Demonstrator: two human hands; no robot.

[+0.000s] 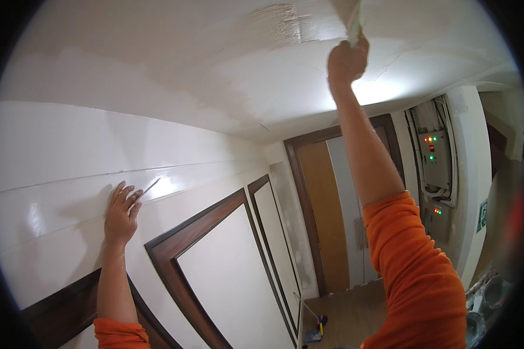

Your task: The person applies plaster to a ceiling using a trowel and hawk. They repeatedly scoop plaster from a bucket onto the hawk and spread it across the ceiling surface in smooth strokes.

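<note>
My right hand [348,61] is raised to the ceiling [174,52], its fingers closed round a putty knife [355,26] whose pale blade is seen nearly edge-on, close to the surface. Left of it, a rough, ridged patch of filler [273,24] meets a smoother, shiny square area. Against the white wall [58,145], my left hand [122,214] leans with some fingers spread upward. A slim tool [150,189] is pinched between its thumb and fingers and points up to the right; its exact kind is unclear.
Dark wooden panel frames [198,232] run along the left wall. Ahead stands a wood-framed doorway [326,215]. A control box with lit lamps [434,152] and cables hangs at right, beside a white column [468,168]. Buckets [495,291] stand at lower right; small items [316,333] lie on the floor.
</note>
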